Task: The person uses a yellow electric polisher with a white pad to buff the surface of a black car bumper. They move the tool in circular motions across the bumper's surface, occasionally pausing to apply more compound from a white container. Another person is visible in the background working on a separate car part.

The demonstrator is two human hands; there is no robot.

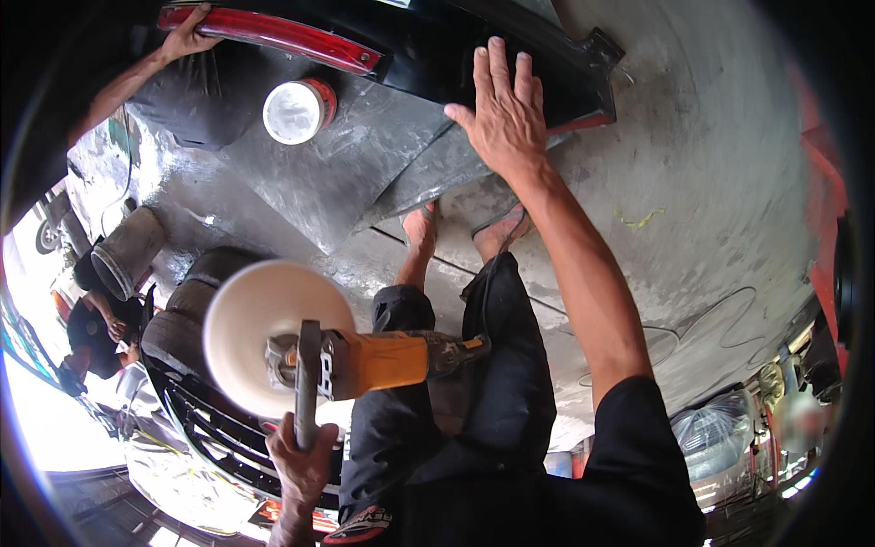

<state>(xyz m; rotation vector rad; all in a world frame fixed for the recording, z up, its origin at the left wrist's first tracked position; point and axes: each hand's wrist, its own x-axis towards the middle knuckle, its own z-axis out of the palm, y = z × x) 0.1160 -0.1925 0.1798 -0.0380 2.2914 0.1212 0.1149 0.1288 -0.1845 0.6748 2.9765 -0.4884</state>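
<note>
My left hand [301, 455] grips the bar-shaped front handle of an orange angle polisher [386, 362]. Its round off-white pad [263, 321] is turned upward, and the tool's body lies across above my thighs. My right hand [507, 113] rests palm down on a glossy black car bumper [427, 44], fingers spread and holding nothing. A long red lens strip [287, 37] runs along the bumper. At its left end another person's hand [188, 37] holds on to the strip's edge.
A red tub with white contents [292, 113] stands on dark sheeting [321, 164]. Stacked tyres [181, 328], a dirty bucket [126, 253] and a black grille [205, 417] are at left, with another person [102, 328] beyond. A cable [718, 301] loops across the concrete floor at right.
</note>
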